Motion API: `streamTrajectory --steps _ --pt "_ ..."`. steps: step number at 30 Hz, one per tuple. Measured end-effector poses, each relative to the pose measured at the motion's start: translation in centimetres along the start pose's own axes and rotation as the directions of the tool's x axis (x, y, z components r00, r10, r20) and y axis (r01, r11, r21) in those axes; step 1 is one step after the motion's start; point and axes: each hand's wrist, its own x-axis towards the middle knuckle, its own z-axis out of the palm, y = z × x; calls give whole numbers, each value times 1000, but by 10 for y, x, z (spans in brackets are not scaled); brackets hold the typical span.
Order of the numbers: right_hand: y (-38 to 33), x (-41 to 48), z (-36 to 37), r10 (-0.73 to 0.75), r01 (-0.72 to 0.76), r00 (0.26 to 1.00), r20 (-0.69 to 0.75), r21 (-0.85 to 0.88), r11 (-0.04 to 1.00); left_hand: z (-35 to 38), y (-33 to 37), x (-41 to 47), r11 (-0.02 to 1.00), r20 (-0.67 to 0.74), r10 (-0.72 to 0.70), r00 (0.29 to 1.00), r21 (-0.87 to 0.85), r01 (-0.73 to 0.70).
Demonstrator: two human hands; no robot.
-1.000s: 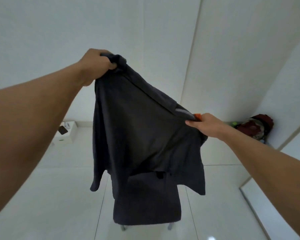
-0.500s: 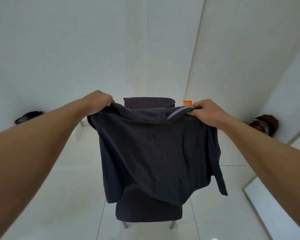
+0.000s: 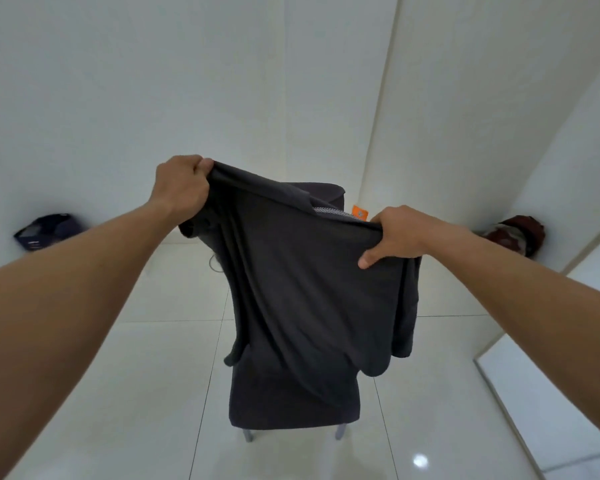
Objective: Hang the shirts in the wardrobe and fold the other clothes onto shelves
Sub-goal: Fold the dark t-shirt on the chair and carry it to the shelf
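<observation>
Dark shirt (image 3: 309,289), suspended in mid-air over the chair (image 3: 291,407), top edge running from upper left down to right, left end clenched in the left hand (image 3: 181,183), right end pinched in the nearer right hand (image 3: 395,237).

Body in view: two forearms, bare from the frame's edges down to the wrists, each ending in a bare hand, left hand (image 3: 181,187) and right hand (image 3: 400,237), knuckles showing, both arms widened near the lower corners by the lens.
</observation>
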Motion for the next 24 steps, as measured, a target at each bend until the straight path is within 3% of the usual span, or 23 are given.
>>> streamTrajectory --steps 2,4,6,9,12,17,24 --pt "5 4 4 45 -36 997 62 -147 988 4 4 1 1000 -19 -3 1000 -6 2" --pt "16 10 9 120 -107 990 76 -154 982 8 7 1 999 22 26 999 21 -27" --pt "32 15 14 177 -175 982 69 -38 984 5 9 0 992 116 61 991 105 -73" --pt "57 18 24 263 -265 964 45 279 923 -1 8 -1 976 280 71 957 180 -125" --pt "67 12 37 288 -267 957 46 532 804 -3 -4 -4 999 228 31 973 36 -40" --pt "61 -7 54 240 -152 969 -63 615 774 -9 -19 -15 941 130 -113 985 -304 148" --pt "50 -33 66 308 -122 931 -198 626 770 -30 -44 -40 918 198 -172 965 -323 230"
